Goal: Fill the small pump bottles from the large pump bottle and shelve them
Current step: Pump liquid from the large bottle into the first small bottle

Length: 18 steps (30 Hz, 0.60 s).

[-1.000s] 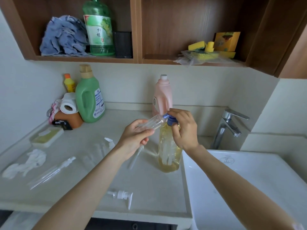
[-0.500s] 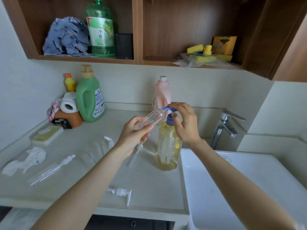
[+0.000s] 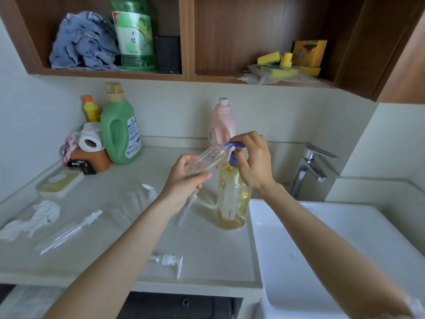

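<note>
- Here the small bottle [image 3: 208, 160] lies tilted, its open mouth up-right against the blue spout of the large pump bottle [image 3: 232, 199] standing on the counter [image 3: 128, 226].
- The left hand [image 3: 184, 180] grips its base.
- The right hand [image 3: 253, 162] curls over the pump head, nearer the spout.

The large pump bottle [image 3: 232, 199] stands on the bench [image 3: 207, 249], just left of the sink [image 3: 322, 249] — the tap [image 3: 309, 171] behind to its right. The left hand [image 3: 184, 183] holds a small bottle [image 3: 207, 160] tilted, its mouth at the pump spout, under the right hand [image 3: 253, 162]. A loose pump head [image 3: 171, 263] lies near the front edge.
</note>
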Motion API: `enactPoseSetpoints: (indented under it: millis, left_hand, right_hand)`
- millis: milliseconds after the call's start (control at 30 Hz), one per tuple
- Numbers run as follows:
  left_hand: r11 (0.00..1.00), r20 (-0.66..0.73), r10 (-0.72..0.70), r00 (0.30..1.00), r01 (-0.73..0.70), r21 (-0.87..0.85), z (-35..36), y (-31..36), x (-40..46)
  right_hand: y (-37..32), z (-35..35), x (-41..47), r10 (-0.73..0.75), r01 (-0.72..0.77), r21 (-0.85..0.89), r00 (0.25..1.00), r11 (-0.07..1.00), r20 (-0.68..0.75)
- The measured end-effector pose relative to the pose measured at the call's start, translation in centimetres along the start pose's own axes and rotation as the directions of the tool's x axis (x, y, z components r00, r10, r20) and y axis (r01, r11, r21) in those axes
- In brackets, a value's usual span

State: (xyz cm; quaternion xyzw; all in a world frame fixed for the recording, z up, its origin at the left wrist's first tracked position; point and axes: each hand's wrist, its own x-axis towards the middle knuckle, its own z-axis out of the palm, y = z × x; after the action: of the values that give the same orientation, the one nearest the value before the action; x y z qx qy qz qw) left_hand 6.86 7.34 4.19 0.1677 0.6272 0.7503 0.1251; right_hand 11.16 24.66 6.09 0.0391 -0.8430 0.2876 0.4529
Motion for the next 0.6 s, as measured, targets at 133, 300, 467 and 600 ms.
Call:
enactPoseSetpoints:
  millis: [133,300,467,600]
  left_hand:
    - [1.0,0.019,0.003,1.0,-0.003,-0.007,-0.1,0.4,0.1]
    - [0.999,0.044,-0.01,0.999,0.012,-0.04,-0.1,-0.2,0.0]
    - [0.998,0.035,-0.019,0.999,0.021,-0.063,-0.3,-0.9,-0.2]
    - [0.998,0.043,-0.015,0.999,0.017,-0.055,-0.5,-0.7,-0.2]
  right_hand:
    - [0.4,-0.8,1.2,-0.053,0.054,-0.015,0.998,0.998,0.037]
    - [1.0,0.8,-0.7,-0.031,0.038,0.082,0.996,0.996,-0.086]
    - [1.2,2.8,-1.9,-0.004,0.018,0.073,0.984,0.997,-0.181]
    - [1.2,2.9,-2.1,-0.004,0.011,0.039,0.983,0.999,-0.184]
